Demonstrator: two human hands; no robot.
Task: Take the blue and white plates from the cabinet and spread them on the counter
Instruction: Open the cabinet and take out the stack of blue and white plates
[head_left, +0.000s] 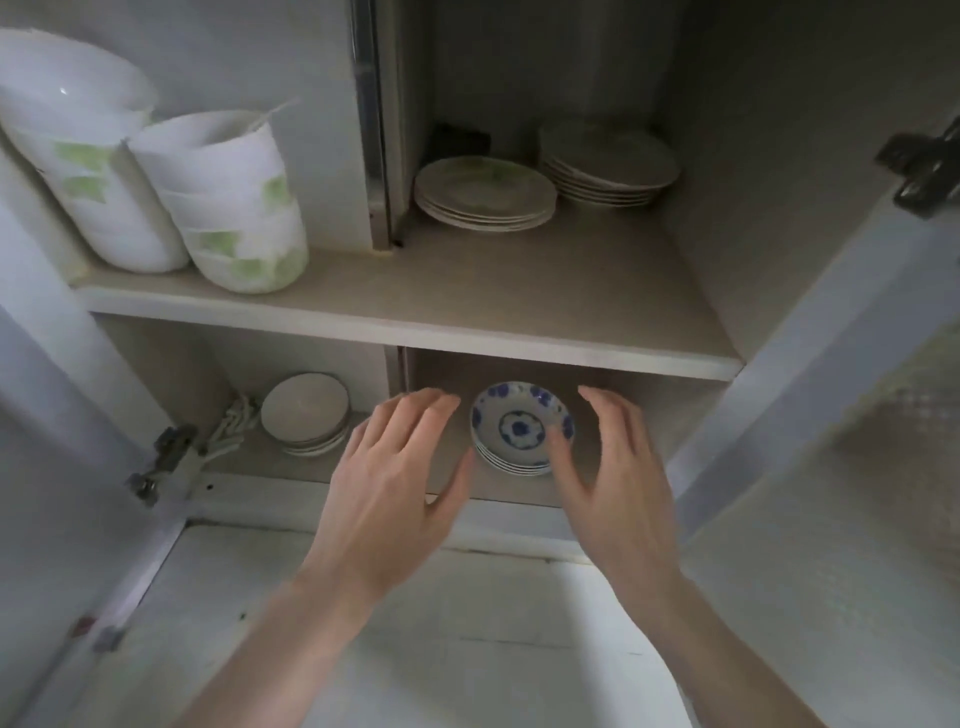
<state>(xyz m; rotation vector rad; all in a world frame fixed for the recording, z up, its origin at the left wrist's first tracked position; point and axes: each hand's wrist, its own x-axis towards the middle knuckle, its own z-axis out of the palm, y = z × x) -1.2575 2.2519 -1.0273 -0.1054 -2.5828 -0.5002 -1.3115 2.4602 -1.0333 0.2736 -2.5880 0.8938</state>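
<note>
A small stack of blue and white plates (519, 426) with a floral pattern sits on the lower shelf of the open cabinet (405, 332), in the right compartment. My left hand (400, 478) is just left of the stack, fingers spread, holding nothing. On the stack's right side, my right hand (608, 467) is open with its thumb near the rim. Whether either hand touches the plates is unclear.
Plain white small plates (306, 410) sit in the lower left compartment. The upper shelf holds two stacks of white bowls with green marks (228, 208) and two stacks of white plates (485, 195). Cabinet doors stand open on both sides, each with a hinge (161, 462).
</note>
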